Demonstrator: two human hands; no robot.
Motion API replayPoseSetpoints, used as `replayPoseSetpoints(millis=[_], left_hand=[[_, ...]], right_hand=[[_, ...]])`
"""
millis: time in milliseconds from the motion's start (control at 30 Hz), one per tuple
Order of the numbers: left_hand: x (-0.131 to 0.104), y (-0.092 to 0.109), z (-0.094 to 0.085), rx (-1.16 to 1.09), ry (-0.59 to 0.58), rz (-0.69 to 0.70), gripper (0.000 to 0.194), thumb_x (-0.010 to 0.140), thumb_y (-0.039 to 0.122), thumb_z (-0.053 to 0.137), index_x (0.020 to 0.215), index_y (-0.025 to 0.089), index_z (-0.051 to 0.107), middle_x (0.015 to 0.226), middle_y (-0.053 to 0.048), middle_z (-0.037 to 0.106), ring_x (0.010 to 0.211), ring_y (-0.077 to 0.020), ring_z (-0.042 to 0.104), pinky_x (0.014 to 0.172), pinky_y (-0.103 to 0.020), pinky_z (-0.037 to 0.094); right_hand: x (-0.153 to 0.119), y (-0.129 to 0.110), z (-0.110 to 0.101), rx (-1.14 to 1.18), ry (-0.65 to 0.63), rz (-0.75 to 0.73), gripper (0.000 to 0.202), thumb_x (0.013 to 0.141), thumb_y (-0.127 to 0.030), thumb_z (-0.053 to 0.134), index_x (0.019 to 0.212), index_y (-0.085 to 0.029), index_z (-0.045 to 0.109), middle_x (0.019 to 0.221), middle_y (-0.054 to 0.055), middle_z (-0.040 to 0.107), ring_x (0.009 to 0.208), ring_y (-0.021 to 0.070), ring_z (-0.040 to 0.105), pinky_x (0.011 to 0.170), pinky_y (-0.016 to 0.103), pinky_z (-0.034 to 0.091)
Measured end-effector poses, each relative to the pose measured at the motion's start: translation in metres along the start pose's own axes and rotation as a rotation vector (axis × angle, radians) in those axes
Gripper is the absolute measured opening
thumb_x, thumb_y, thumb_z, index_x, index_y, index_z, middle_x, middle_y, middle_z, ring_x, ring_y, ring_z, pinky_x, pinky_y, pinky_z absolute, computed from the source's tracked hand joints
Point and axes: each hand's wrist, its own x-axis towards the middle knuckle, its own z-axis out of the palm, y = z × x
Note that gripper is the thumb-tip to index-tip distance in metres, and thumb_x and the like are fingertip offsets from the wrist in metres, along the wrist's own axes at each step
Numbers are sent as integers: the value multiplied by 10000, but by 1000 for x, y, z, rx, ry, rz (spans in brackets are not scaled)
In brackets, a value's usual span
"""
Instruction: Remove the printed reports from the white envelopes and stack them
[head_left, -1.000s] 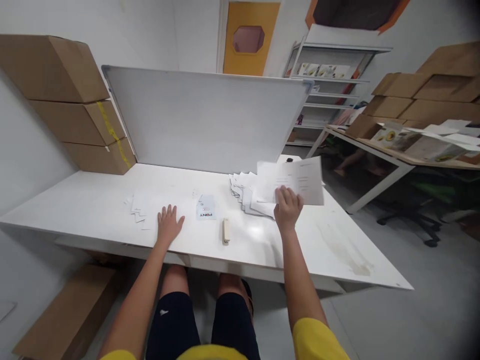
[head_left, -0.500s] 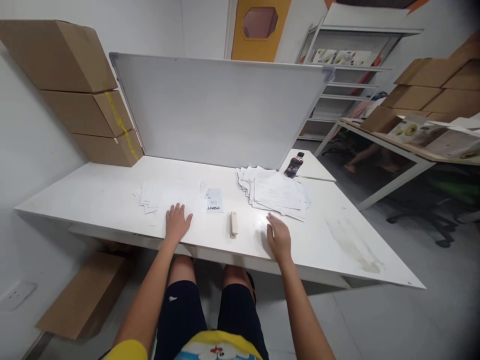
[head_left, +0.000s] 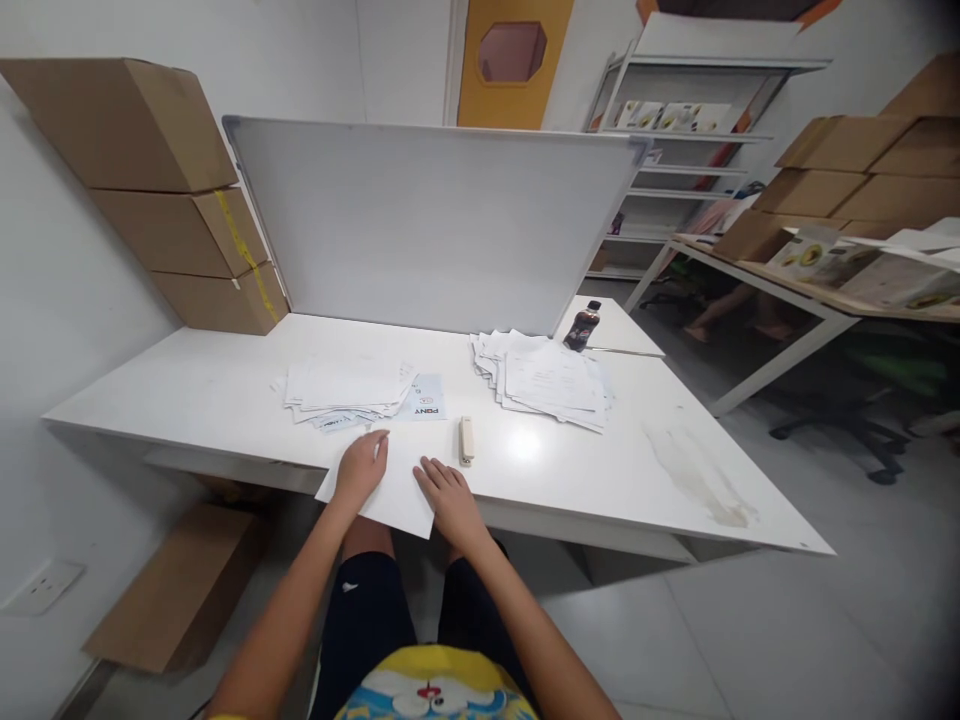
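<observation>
A white sheet of paper (head_left: 401,490) lies at the front of the table, its near part sticking out past the edge above my legs. My left hand (head_left: 362,468) is closed on its left part, fingers curled. At the sheet's right side rests my right hand (head_left: 451,503), fingers stretched out and fairly flat. A cream stapler (head_left: 466,442) stands just beyond my right fingers. Behind my left hand is a stack of papers (head_left: 341,385), partly over a light blue printed sheet (head_left: 430,395). A larger paper pile (head_left: 555,378) spreads out farther right.
A whiteboard (head_left: 435,225) stands across the back of the white table (head_left: 645,480). Cardboard boxes (head_left: 202,230) are stacked at the left, and another box (head_left: 169,590) sits on the floor. A dark drink bottle (head_left: 583,326) stands behind the right pile.
My right hand has moved left to the sheet, which now shows at the table's front edge. The left hand has gone from spread to curled. More of the left stack is visible.
</observation>
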Motion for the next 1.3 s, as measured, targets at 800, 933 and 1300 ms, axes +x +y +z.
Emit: replayPoseSetpoints(millis=[800, 933, 1300], left_hand=[[-56, 36, 7, -1470, 663, -678, 201, 793, 268, 632, 969, 171, 625, 981, -83, 690, 1027, -207, 622, 947, -365, 469], [-98, 62, 28, -1603, 588, -903, 252, 815, 306, 614, 1036, 189, 651, 1073, -83, 700, 1099, -243, 612, 939, -381, 493], [-129, 78, 34, -1835, 290, -941, 503, 824, 138, 596, 1314, 222, 520, 1257, -81, 632, 1183, -227, 574, 1022, -369, 465]], right_hand=[[-80, 7, -47, 1435, 419, 889, 493, 607, -547, 746, 905, -155, 710, 872, 89, 738, 823, 281, 662, 740, 384, 522], [-59, -13, -34, 1433, 271, 823, 482, 642, -503, 720, 1001, -183, 688, 981, 84, 728, 899, 297, 657, 747, 397, 528], [-63, -5, -8, 1068, 331, 767, 374, 708, -478, 676, 961, -205, 635, 934, 79, 690, 833, 248, 633, 776, 394, 502]])
